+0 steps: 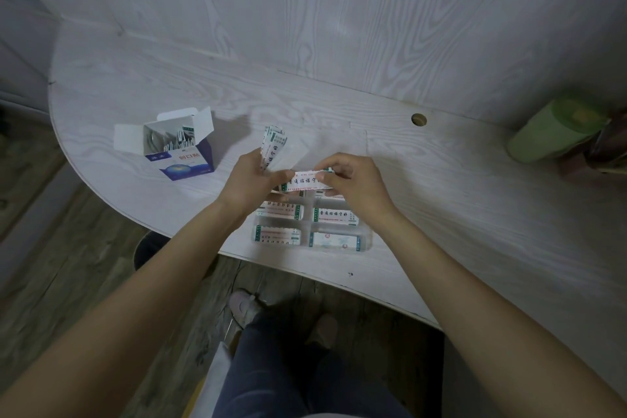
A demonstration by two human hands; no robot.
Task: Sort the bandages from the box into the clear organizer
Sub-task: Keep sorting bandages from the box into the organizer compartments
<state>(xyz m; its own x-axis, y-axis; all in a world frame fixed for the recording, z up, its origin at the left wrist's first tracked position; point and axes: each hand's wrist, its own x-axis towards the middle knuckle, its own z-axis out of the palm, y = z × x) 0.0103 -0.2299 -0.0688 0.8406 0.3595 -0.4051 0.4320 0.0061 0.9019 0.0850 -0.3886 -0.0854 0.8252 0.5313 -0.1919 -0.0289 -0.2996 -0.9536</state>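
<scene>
An open blue and white bandage box stands on the table's left, with wrapped bandages inside. The clear organizer lies near the table's front edge, wrapped bandages lying flat in its compartments. My left hand grips a fan of several bandages that stick upward. My right hand pinches one wrapped bandage held level just above the organizer's far row; my left thumb touches its other end. Both hands hide the organizer's far compartments.
A white wood-grain table with a curved front edge carries everything. It has a round cable hole at the back. A green cylindrical container lies at the far right. A white panelled wall rises behind.
</scene>
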